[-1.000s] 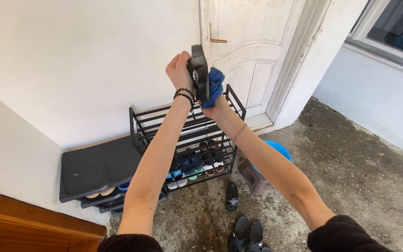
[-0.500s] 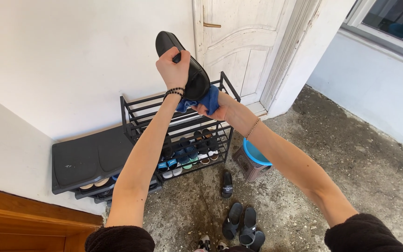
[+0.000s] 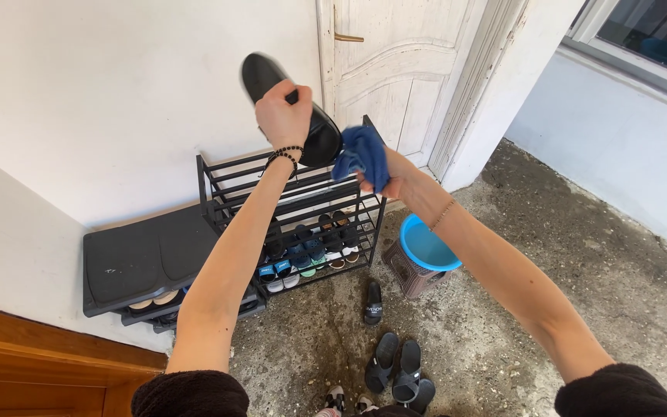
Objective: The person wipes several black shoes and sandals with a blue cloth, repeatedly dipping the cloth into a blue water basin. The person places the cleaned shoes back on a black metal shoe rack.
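Holding a black slide sandal (image 3: 303, 116) up at arm's length, the person is gripping it in the left hand (image 3: 281, 114), fingers curled tight around its edge, so that it is hanging in the air above the black metal shoe rack (image 3: 291, 208) and in front of the white wall. The right hand (image 3: 395, 179) is closed around a bunched blue cloth (image 3: 362, 154), which is sitting just beside the sandal's lower end, perhaps brushing it; I cannot tell whether the two are touching. The sandal is looking dark and glossy, so the wiping seems to be well along on this one, though its hidden side is not showing.

Below the rack's bare top bars, its lower shelves are carrying rows of sandals and slippers (image 3: 306, 251). To the rack's left a low black shoe cabinet (image 3: 148, 262) is standing against the wall. To the rack's right a blue basin (image 3: 426, 247) is resting on a small brown stool. On the concrete floor (image 3: 550, 293) in front of the rack, one black sandal (image 3: 373, 302) is lying alone and a dark pair (image 3: 397, 372) is lying nearer the person; judging by that, several are waiting for the cloth.
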